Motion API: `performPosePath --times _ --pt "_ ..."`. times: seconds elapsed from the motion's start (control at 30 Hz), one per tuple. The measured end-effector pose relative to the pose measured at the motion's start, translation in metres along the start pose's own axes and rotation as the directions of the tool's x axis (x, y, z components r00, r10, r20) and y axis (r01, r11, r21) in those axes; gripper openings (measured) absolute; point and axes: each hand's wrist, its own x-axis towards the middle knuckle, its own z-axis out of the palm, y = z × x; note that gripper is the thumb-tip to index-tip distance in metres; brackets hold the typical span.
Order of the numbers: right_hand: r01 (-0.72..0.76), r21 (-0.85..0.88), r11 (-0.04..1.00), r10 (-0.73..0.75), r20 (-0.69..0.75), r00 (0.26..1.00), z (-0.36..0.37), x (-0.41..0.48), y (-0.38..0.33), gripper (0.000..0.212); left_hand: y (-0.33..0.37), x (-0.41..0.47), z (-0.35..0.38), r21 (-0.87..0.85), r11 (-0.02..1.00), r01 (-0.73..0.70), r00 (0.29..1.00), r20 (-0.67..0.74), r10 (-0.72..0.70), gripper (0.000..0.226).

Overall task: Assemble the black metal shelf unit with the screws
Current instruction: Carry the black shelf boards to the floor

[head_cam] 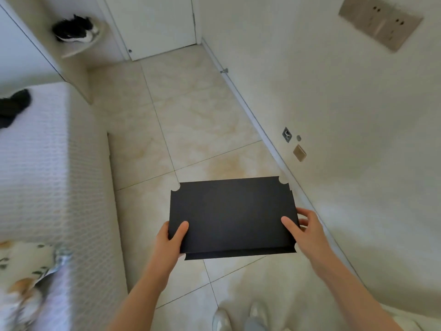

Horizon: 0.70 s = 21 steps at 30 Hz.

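Note:
A flat black metal shelf panel with notched, rounded corners is held level above the tiled floor, in the lower middle of the head view. My left hand grips its near left corner, thumb on top. At the near right edge my right hand holds the panel, thumb on top and fingers around the side. A folded lip runs along the panel's near edge. No screws or other shelf parts are visible.
A bed with a white patterned cover fills the left side. On the right stands a white wall with sockets. A closed door is at the far end, and a pair of shoes sits on a corner shelf. Beige floor tiles lie between.

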Motion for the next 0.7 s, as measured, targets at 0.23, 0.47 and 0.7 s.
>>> performPosePath --times 0.23,0.47,0.7 --pt "0.097 -0.098 0.99 -0.083 0.145 0.986 0.055 0.033 -0.064 0.04 0.028 0.016 -0.043 -0.08 0.997 -0.001 0.993 -0.122 -0.009 0.029" --pt "0.153 -0.125 0.98 -0.116 0.267 0.957 0.11 0.082 -0.125 0.038 0.059 0.047 -0.069 -0.168 0.986 0.024 0.962 -0.263 -0.068 0.027" --pt "0.167 -0.168 0.972 -0.094 0.375 0.922 0.169 0.128 -0.173 0.038 0.08 0.083 -0.096 -0.28 0.959 0.039 0.933 -0.333 -0.135 0.014"
